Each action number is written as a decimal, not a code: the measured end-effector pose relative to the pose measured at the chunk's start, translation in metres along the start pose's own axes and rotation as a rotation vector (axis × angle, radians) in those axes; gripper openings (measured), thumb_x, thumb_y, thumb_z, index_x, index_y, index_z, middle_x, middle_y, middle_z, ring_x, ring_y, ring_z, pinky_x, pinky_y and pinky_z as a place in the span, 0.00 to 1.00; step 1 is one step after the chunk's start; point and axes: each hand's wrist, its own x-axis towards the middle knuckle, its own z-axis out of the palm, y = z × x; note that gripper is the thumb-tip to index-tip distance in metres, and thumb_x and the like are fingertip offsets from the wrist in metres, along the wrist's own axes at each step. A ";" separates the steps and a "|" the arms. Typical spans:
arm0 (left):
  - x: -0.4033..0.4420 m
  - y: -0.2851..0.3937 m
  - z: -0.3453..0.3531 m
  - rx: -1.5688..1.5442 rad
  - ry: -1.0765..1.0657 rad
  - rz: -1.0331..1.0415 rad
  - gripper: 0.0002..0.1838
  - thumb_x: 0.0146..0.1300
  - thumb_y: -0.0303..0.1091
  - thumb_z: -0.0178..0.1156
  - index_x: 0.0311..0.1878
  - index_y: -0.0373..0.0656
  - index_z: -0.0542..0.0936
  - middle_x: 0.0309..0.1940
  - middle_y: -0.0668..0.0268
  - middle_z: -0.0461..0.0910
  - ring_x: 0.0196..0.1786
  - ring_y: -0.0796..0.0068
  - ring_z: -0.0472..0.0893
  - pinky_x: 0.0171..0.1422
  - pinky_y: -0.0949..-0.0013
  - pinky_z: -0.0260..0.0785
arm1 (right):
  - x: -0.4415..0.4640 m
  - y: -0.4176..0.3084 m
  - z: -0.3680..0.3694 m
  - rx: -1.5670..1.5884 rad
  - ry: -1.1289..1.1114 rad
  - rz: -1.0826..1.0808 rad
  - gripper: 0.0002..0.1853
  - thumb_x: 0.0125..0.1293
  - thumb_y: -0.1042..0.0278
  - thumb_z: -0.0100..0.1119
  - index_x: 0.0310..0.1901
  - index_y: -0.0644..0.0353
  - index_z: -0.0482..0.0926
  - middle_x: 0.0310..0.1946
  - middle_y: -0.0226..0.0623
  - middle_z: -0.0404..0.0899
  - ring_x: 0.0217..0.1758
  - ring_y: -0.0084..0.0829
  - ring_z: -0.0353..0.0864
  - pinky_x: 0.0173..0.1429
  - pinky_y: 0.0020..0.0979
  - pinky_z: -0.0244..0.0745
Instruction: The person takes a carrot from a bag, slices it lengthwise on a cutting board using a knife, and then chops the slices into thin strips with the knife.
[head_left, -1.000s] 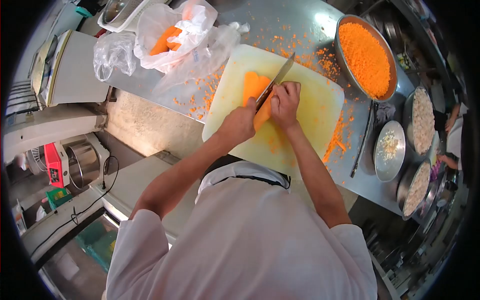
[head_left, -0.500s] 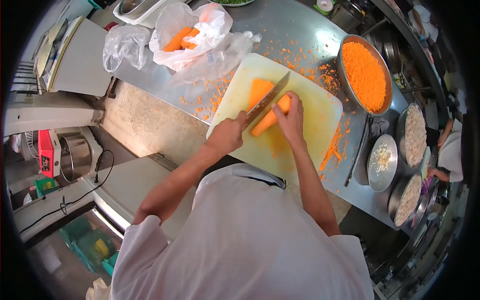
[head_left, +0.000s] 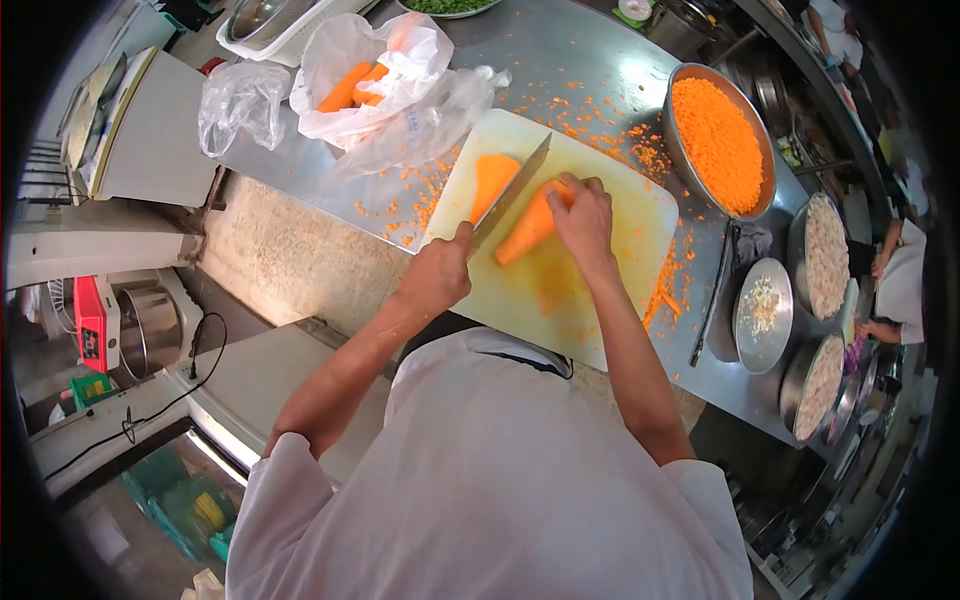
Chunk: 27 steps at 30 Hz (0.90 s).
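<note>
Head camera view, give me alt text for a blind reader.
A person's left hand holds a knife and the right hand a carrot on a cutting board, where cut carrot lies left of the knife. Orange bits litter the metal table, with a bowl of chopped carrot right and a bag of carrots upper left.

We had room on the cutting board (head_left: 640, 225) right of the right hand (head_left: 586, 222). Carrot (head_left: 526, 228) and knife (head_left: 512, 187) blocked its middle. White bag (head_left: 425, 65) sat off its far left, bowl (head_left: 688, 172) off its far right.
</note>
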 end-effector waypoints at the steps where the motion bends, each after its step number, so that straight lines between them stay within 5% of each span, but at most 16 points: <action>1: -0.004 0.009 -0.010 -0.009 -0.031 -0.012 0.21 0.49 0.17 0.53 0.48 0.32 0.62 0.23 0.40 0.77 0.31 0.36 0.79 0.37 0.43 0.72 | -0.002 -0.002 -0.002 -0.003 0.086 -0.081 0.16 0.61 0.61 0.62 0.50 0.55 0.82 0.44 0.43 0.76 0.46 0.47 0.73 0.50 0.45 0.73; 7: -0.031 0.047 -0.041 -0.058 -0.097 -0.036 0.17 0.51 0.16 0.49 0.46 0.32 0.62 0.19 0.41 0.74 0.27 0.36 0.77 0.33 0.43 0.68 | -0.002 -0.004 -0.008 -0.024 0.097 -0.383 0.10 0.51 0.80 0.60 0.37 0.58 0.79 0.35 0.36 0.72 0.42 0.41 0.71 0.43 0.39 0.74; 14: -0.040 0.054 -0.040 -0.073 -0.043 0.049 0.18 0.52 0.16 0.48 0.48 0.27 0.62 0.18 0.41 0.73 0.25 0.36 0.75 0.32 0.42 0.64 | -0.004 -0.003 -0.006 0.006 0.114 -0.421 0.11 0.51 0.83 0.57 0.36 0.59 0.79 0.34 0.36 0.72 0.40 0.41 0.70 0.44 0.38 0.72; 20: 0.031 0.034 0.019 -0.034 -0.094 -0.047 0.19 0.53 0.15 0.48 0.51 0.26 0.62 0.21 0.41 0.75 0.30 0.39 0.78 0.35 0.44 0.67 | -0.004 0.002 -0.004 0.055 0.140 -0.433 0.11 0.52 0.83 0.56 0.38 0.59 0.78 0.34 0.36 0.72 0.40 0.41 0.70 0.45 0.38 0.72; 27: -0.027 0.060 -0.052 -0.036 -0.209 -0.086 0.21 0.51 0.17 0.50 0.50 0.30 0.61 0.22 0.42 0.75 0.30 0.37 0.78 0.36 0.42 0.69 | -0.004 0.003 0.001 0.094 0.154 -0.443 0.11 0.52 0.84 0.58 0.37 0.59 0.78 0.34 0.37 0.73 0.40 0.42 0.70 0.44 0.39 0.71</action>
